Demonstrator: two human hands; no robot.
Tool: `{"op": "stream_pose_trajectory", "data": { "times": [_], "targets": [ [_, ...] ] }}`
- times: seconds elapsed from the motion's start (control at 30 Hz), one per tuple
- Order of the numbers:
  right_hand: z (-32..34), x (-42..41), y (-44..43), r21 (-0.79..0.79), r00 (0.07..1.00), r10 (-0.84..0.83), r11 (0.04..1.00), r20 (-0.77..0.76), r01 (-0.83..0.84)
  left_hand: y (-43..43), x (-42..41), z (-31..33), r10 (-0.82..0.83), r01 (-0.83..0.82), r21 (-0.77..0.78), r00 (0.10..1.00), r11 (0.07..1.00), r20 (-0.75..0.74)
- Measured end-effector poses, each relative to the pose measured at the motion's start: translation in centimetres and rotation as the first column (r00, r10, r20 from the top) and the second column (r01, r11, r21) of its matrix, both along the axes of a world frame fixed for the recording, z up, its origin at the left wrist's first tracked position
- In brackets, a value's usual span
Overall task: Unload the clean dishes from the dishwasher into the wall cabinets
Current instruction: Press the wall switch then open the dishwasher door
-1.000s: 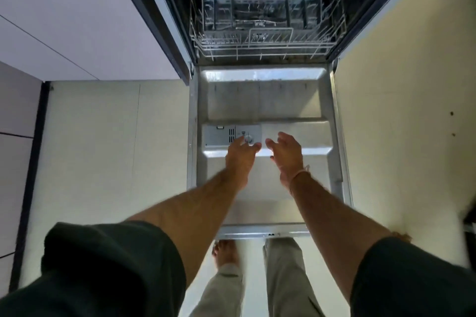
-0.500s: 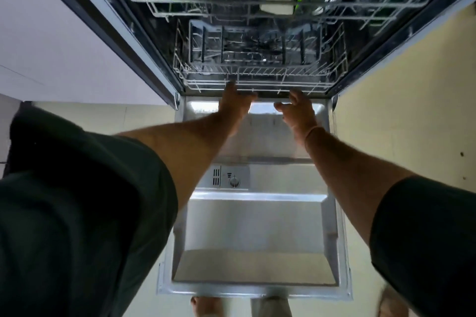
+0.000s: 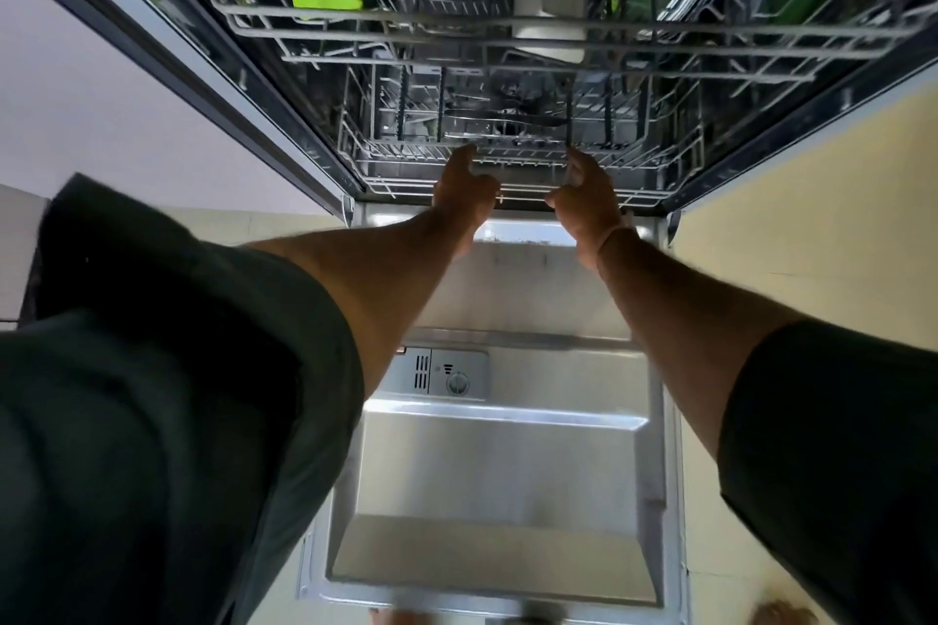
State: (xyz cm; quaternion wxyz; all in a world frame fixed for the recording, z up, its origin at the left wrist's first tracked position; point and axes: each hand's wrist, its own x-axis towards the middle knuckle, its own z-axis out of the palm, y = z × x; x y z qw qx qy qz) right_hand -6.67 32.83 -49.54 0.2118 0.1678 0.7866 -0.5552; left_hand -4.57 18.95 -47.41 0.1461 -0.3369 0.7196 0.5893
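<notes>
Gripping the front rail of the lower rack (image 3: 523, 158), left hand (image 3: 464, 192) and right hand (image 3: 584, 197) curl round the wire, near each other, above the open dishwasher door (image 3: 507, 462).

No text or number can be read; marks on the detergent dispenser (image 3: 446, 373) of the dishwasher (image 3: 512, 462) are too small.

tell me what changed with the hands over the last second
Both the left hand and right hand moved from above the detergent dispenser forward to the lower rack and now curl round its front wire rim. The door stayed open flat; the upper rack stayed loaded.
</notes>
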Motion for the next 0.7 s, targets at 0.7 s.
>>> {"op": "stream_pose_trajectory", "data": {
  "times": [0.7],
  "targets": [
    [0.4,15.9,0.9,0.031,0.974,-0.227,0.973,0.007,0.227,1.9,15.5,-0.8,0.073,-0.072,-0.041,0.997,0.997,0.005]
  ]
}}
